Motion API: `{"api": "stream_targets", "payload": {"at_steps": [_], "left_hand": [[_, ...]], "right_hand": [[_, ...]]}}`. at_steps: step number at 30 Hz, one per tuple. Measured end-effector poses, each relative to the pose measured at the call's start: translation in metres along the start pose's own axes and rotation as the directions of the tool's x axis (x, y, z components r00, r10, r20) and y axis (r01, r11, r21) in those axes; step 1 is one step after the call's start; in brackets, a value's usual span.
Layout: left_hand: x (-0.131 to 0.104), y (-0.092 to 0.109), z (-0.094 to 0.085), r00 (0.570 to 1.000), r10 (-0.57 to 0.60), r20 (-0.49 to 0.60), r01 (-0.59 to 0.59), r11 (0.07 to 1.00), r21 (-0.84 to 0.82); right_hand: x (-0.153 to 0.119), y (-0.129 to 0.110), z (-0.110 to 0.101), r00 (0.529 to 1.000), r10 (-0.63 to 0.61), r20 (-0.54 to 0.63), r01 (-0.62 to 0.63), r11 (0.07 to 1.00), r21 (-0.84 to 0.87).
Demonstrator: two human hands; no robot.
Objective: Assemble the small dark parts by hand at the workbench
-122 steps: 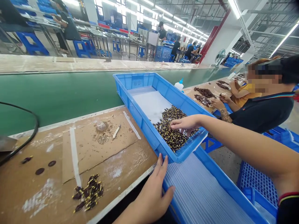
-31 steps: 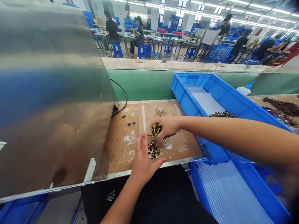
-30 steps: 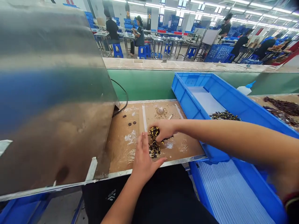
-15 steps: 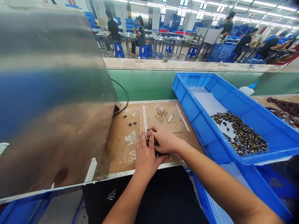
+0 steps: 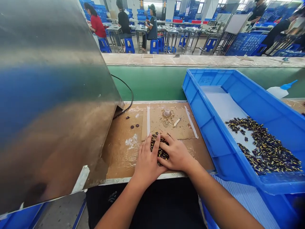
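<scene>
Both hands low over a small pile of dark, yellow-marked pieces (image 5: 162, 154), which sits on the cardboard-covered bench (image 5: 119, 156) near its front edge (image 5: 119, 181). Left hand (image 5: 148, 159) laid along the pile's left side, index finger apart from the others; right hand (image 5: 177, 155) curved over the right side, fingers parted, thumb away from the index. No clamped grip showing; undersides hidden. More pieces (image 5: 271, 148) lie loose in the blue bin (image 5: 207, 127) to the right. Risks, as judged: pieces slipping through the finger gaps if the hands press unevenly; strays dropping off the front edge if pulled nearer the body; some mixing with crumbs around the white stick (image 5: 177, 122) on the taped sheet (image 5: 156, 119) if pushed forward. Two dark discs (image 5: 134, 126) lie well apart, left.
</scene>
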State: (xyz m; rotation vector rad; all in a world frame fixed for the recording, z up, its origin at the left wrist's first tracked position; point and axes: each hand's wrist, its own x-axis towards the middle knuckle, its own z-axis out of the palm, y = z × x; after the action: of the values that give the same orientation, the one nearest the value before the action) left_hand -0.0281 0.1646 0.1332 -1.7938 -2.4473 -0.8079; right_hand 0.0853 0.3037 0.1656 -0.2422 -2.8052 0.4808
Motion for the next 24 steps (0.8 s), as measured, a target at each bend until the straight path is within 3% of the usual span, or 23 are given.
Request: {"api": "stream_targets", "payload": {"at_steps": [11,20,24], "left_hand": [[0.018,0.001,-0.011,0.991,0.047,0.125,-0.061,0.992,0.108],[0.032,-0.003,-0.015,0.967,0.128,0.221,-0.152,0.984,0.095],[0.038,-0.005,-0.015,0.951,0.156,0.266,-0.18,0.981,0.068]], "right_hand": [[-0.025,0.019,-0.013,0.999,0.042,0.0,-0.042,0.999,-0.001],[-0.054,0.034,-0.026,0.997,0.072,-0.015,-0.07,0.994,0.089],[-0.068,0.031,-0.022,0.99,0.137,0.04,-0.136,0.99,-0.025]]}}
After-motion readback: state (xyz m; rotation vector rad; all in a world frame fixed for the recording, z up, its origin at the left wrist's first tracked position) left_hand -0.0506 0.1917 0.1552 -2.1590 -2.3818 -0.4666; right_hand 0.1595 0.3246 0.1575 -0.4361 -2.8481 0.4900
